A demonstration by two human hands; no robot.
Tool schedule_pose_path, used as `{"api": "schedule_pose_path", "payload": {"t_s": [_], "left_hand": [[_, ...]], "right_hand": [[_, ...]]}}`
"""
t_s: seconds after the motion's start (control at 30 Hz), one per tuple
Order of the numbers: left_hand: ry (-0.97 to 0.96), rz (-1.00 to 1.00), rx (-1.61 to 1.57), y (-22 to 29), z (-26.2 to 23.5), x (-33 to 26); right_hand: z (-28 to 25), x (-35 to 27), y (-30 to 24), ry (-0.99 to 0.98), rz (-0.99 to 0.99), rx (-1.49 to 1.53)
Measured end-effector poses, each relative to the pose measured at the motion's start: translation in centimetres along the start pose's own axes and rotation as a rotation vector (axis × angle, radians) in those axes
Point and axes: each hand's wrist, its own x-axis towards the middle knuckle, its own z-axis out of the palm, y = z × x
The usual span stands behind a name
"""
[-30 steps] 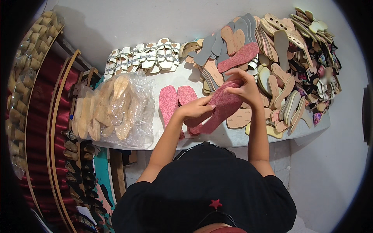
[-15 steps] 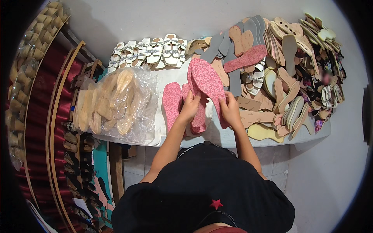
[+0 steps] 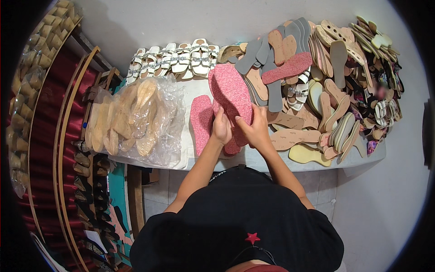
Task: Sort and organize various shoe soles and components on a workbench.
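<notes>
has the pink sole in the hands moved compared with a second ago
Yes. The pink sole has swung from lying low toward the heap of soles to standing up, toe pointing at the row of white sandals, both hands gripping its heel.

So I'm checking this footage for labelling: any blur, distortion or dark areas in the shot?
Head view: fisheye bends the table edge and blackens the corners; light is even and soft, no strong glare except sheen on the plastic bag; the pink insole and both hands look sharp; the far right pile is smeared.
</notes>
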Motion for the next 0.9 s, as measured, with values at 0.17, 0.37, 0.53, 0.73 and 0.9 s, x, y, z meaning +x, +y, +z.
{"api": "schedule_pose_path", "payload": {"t_s": [0.17,0.37,0.53,0.73,0.9], "left_hand": [[-0.058,-0.001,-0.078,0.0,1.3,-0.6],[-0.094,-0.007,-0.17,-0.5,0.6,-0.6],[-0.12,-0.004,-0.132,-0.4,0.6,-0.6],[-0.116,-0.02,-0.124,-0.8,0.3,-0.4],[-0.129,0.006,-0.186,0.0,1.6,-0.7]], "right_hand": [[1.5,-0.8,0.0,0.057,-0.018,-0.121],[2.1,-1.5,0.4,0.05,-0.017,-0.177],[1.9,-1.5,0.5,0.009,0.0,-0.194],[2.2,-1.4,1.3,0.033,-0.013,-0.197],[2.0,-1.3,1.3,-0.004,0.02,-0.18]]}}
